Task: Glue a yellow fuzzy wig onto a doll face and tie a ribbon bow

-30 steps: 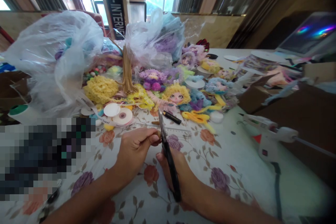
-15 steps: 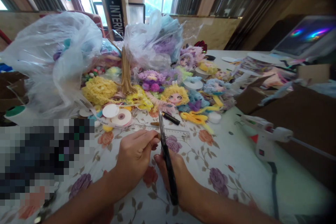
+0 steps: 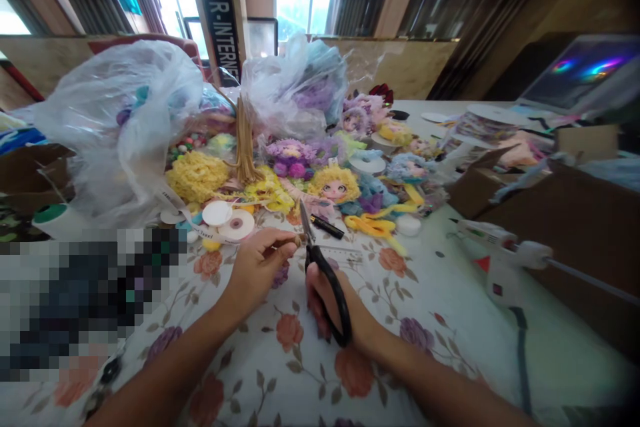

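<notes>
Head view: vs half a second ago, right hand [image 3: 356, 300] has rolled the black-handled scissors [image 3: 316, 255] from near edge-on to loop showing, fingers closed around the handle, and left hand [image 3: 263, 260] has eased back slightly, thumb and forefinger pinching a tiny brown piece [image 3: 299, 240] right beside the blades. Reads as repositioning between snips, my guess. Piece is mostly behind fingertips, blade gap and contact unclear, ruler [image 3: 345, 255] beyond right hand partly covered by scissors, dark item [image 3: 95, 300] left of left hand pixelated.
</notes>
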